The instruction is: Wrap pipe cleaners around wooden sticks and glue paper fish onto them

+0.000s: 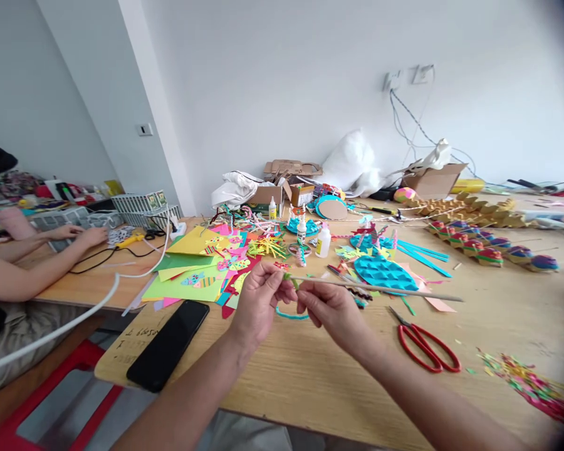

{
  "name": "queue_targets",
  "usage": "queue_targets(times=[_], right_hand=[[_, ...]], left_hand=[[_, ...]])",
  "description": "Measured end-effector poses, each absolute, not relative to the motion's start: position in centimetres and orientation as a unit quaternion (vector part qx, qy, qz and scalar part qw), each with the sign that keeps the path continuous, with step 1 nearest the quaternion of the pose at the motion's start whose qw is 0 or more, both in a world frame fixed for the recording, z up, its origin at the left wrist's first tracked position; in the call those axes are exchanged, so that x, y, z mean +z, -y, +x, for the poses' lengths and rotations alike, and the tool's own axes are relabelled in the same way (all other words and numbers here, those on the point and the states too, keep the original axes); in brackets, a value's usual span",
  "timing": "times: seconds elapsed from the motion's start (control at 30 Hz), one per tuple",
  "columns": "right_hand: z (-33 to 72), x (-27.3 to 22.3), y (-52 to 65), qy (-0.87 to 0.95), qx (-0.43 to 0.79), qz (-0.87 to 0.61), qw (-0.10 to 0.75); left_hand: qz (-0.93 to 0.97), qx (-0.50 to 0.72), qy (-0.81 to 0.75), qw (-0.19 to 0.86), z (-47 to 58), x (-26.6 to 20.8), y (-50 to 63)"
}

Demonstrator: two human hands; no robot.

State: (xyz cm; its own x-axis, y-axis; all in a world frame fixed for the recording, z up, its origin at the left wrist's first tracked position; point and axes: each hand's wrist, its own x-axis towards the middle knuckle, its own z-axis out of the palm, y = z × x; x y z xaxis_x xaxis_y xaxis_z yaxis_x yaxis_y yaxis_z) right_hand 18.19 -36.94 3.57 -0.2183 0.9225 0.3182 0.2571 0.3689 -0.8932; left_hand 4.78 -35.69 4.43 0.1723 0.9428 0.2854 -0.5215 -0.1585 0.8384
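In front of me, above the table, both hands meet at the near end of a thin wooden stick (395,288). My left hand (256,304) is closed, thumb and finger pinching a small green strip (292,281) at the stick's tip. Whether the strip is paper or fuzzy wire I cannot tell. My right hand (331,310) is closed too, its fingertips pressed together beside the strip, with the stick running along its upper side. A turquoise fuzzy strip (291,316) lies curved on the table below. Red-handled scissors (423,344) rest right of my right hand.
A black phone (168,344) lies at the left front edge. Behind my hands are coloured paper sheets (183,285), a glue bottle (323,241) and a turquoise egg-carton piece (385,274). Paper scraps (529,382) lie right. At left, a co-worker's hands (82,237) work near a white cable (117,279).
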Motion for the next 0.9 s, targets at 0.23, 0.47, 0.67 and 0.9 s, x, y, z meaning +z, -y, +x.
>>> queue_targets(times=[0.23, 0.47, 0.67, 0.9], right_hand=[[17.1, 4.9, 38.8, 0.806, 0.056, -0.507, 0.301], [21.0, 10.0, 38.1, 0.867, 0.092, -0.459, 0.168], [21.6, 7.8, 36.9, 0.734, 0.494, -0.353, 0.305], [17.2, 2.7, 37.9, 0.661, 0.369, -0.456, 0.468]], left_hand=[[0.711, 0.56, -0.355, 0.234, 3.3, 2.9, 34.5], [0.829, 0.394, -0.276, 0.285, 1.2, 5.0, 35.6], [0.571, 0.49, -0.196, 0.629, 2.3, 5.4, 36.8], [0.492, 0.629, -0.27, 0.538, 5.0, 3.9, 35.5]])
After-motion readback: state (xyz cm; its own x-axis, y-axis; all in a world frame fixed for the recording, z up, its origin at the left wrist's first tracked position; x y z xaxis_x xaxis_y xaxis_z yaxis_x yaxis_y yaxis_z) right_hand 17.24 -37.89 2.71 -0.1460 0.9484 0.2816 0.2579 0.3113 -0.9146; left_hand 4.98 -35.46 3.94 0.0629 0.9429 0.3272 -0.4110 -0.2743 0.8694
